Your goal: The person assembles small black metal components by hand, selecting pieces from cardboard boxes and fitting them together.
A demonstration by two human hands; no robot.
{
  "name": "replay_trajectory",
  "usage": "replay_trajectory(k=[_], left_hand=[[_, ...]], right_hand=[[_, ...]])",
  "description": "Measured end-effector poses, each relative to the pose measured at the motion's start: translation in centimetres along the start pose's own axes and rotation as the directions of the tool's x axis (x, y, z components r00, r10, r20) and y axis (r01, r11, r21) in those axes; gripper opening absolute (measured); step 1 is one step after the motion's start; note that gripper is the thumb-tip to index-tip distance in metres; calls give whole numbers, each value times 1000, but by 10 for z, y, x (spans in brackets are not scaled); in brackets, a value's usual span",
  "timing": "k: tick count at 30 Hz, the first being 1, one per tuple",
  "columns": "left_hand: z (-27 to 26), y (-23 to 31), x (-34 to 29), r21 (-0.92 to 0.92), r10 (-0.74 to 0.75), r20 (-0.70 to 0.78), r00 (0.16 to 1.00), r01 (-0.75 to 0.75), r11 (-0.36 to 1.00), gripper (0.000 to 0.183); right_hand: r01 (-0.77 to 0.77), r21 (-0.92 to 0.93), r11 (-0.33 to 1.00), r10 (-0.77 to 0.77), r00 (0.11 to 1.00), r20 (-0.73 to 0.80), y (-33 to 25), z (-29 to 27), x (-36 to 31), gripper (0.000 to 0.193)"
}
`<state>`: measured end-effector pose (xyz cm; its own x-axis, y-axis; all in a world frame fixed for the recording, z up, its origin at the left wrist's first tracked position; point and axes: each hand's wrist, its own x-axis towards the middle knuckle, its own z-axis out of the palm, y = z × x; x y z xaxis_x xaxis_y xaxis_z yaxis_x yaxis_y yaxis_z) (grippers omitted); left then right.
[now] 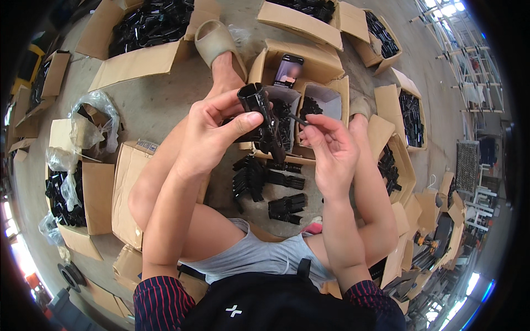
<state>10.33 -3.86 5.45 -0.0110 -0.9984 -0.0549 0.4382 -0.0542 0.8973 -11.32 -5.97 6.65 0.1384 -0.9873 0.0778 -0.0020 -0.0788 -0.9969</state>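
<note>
My left hand (pixel 205 135) is closed around a glossy black tubular part (pixel 255 99), with its round open end up and a bulkier lower section tilted down to the right. Between the thumb and fingers of my right hand (pixel 334 157) is a thin dark pin (pixel 298 119), its tip pointing at the black part. Whether the two touch I cannot tell. Below both hands, a cardboard box (pixel 324 54) holds two grey-lined trays of small black pieces (pixel 310 107). Stacked black parts (pixel 248 179) and further black parts (pixel 286 208) lie on the floor between my legs.
A phone (pixel 289 70) leans inside the box, its screen lit. Large open cartons of black parts surround me, including a left carton (pixel 132 71), a far one (pixel 301 25) and a right one (pixel 409 118). Clear plastic bags (pixel 94 121) lie at left; metal racks (pixel 469 66) stand far right.
</note>
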Motion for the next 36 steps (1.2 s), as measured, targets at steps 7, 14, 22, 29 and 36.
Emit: replay_trajectory(k=[7,14,22,29,36], left_hand=[[7,-5,0,-13,-73,46,996,74,997,41],[9,-7,0,22,-89,95,991,87,996,39],[10,-13,-3,14,-81,137,987,80,997,38],[9,-15,-2,21,-92,126,988,90,996,37],[11,-15,-2,-9,-80,115,990,82,997,36]], right_hand=[[144,-188,972,-132,989,72,-11,3,0,12],[125,-140,982,-121,992,38,-12,9,2,13],[107,-52,993,-110,993,-46,-3,24,-5,13],[198,-145,969,-210,974,-78,13,21,-11,15],[226,-243,943,-236,972,-12,13,13,-11,17]])
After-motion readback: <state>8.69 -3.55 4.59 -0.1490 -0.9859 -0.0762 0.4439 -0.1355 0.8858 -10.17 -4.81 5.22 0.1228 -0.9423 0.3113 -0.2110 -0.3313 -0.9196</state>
